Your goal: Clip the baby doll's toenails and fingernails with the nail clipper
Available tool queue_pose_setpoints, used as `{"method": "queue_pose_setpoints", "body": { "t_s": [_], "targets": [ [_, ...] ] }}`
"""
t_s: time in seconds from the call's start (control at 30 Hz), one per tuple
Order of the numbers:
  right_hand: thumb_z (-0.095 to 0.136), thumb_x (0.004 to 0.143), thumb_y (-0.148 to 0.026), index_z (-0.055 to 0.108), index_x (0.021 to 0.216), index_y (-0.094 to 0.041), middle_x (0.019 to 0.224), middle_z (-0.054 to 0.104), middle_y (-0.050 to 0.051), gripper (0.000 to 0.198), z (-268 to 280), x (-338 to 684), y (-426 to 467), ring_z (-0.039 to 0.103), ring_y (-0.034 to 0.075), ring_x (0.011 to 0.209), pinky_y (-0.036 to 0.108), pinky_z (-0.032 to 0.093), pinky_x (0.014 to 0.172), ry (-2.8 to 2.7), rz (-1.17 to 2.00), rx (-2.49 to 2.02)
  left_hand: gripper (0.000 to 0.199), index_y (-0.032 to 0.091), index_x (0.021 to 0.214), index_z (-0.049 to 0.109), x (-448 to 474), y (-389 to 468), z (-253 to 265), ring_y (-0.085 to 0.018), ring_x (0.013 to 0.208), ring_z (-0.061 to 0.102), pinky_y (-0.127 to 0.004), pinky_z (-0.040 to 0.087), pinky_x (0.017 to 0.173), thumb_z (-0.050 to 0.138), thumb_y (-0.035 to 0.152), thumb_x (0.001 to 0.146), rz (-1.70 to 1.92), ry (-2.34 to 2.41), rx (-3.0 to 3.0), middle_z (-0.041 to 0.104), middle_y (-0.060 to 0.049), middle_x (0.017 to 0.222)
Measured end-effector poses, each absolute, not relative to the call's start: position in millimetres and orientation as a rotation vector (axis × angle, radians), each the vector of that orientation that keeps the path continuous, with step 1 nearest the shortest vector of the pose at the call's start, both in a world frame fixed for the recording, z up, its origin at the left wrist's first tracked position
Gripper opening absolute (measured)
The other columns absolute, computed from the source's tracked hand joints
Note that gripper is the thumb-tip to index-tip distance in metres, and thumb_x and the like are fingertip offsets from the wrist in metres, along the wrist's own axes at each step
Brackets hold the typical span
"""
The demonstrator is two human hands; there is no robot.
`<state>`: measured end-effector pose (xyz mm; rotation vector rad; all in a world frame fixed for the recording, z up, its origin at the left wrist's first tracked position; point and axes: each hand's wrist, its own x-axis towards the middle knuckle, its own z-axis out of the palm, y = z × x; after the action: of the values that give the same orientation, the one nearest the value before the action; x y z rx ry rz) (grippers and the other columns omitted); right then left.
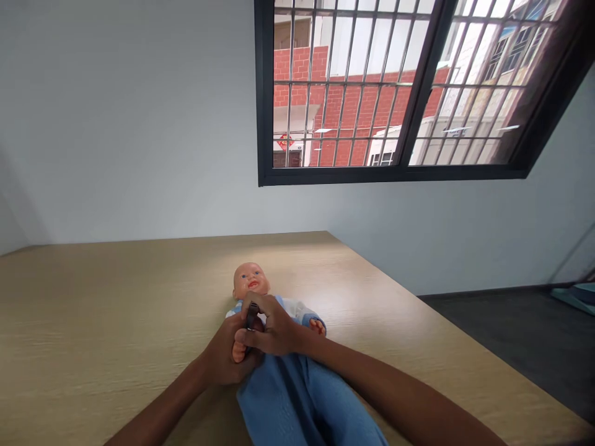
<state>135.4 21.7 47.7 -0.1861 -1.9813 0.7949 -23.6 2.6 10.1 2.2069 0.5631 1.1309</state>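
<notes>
A baby doll (251, 280) lies on its back on the table, its head pointing away from me. It wears a white and light blue top and blue trousers (297, 390). My left hand (227, 356) is closed around one of the doll's hands (238, 352), whose small fingers poke out. Between the thumb and fingers of my right hand (274, 328) is a small dark metallic tool, which looks like nail clippers (253, 314). The clippers are close above the doll's held hand; their tip is partly hidden. The doll's other hand (318, 326) rests free at the right.
The light wooden table (116, 297) reaches back to a pale wall (139, 124), and its right edge slants toward me. A barred window (344, 93) with a black frame is above. Dark floor (506, 328) shows at the right, with a bluish item (576, 296) on it.
</notes>
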Motion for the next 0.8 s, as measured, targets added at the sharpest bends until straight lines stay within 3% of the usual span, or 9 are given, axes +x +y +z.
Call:
{"method": "queue_pose_setpoints", "body": {
  "t_s": [0.2, 0.4, 0.53, 0.8],
  "targets": [
    [0.071, 0.089, -0.046, 0.05, 0.082, -0.018, 0.066, 0.045, -0.006, 0.035, 48.8, 136.7, 19.5, 0.04, 0.008, 0.055, 0.021, 0.033, 0.053, -2.002, 0.808, -0.21, 0.024, 0.014, 0.094, 0.057, -22.8, 1.8, 11.8, -0.015, 0.076, 0.059, -0.026, 0.05, 0.07, 0.057, 0.01, 0.071, 1.127, 0.525, 2.208, 0.062, -0.003, 0.088],
    [0.079, 0.081, -0.044, 0.052, 0.087, -0.019, 0.06, 0.044, -0.008, 0.037, 44.1, 137.2, 18.7, 0.042, 0.008, 0.05, 0.02, 0.033, 0.049, -2.022, 0.741, -0.243, 0.017, 0.015, 0.079, 0.055, -24.4, 2.1, 13.3, -0.012, 0.07, 0.054, -0.023, 0.045, 0.065, 0.053, 0.013, 0.063, 1.135, 0.597, 2.277, 0.059, -0.001, 0.078],
    [0.081, 0.079, -0.042, 0.053, 0.087, -0.019, 0.059, 0.044, -0.009, 0.037, 38.8, 137.7, 20.6, 0.043, 0.007, 0.05, 0.019, 0.032, 0.049, -2.031, 0.687, -0.222, 0.02, 0.015, 0.082, 0.055, -24.0, 2.0, 14.5, -0.011, 0.068, 0.052, -0.022, 0.043, 0.061, 0.051, 0.014, 0.062, 1.167, 0.592, 2.27, 0.058, 0.0, 0.078],
    [0.07, 0.089, -0.048, 0.054, 0.081, -0.018, 0.059, 0.05, -0.006, 0.035, 39.2, 137.5, 19.1, 0.044, 0.008, 0.05, 0.021, 0.034, 0.05, -2.042, 0.667, -0.233, 0.024, 0.016, 0.088, 0.054, -22.9, 2.4, 15.3, -0.011, 0.07, 0.054, -0.022, 0.044, 0.064, 0.052, 0.011, 0.065, 1.165, 0.555, 2.289, 0.06, 0.001, 0.081]
  ]
}}
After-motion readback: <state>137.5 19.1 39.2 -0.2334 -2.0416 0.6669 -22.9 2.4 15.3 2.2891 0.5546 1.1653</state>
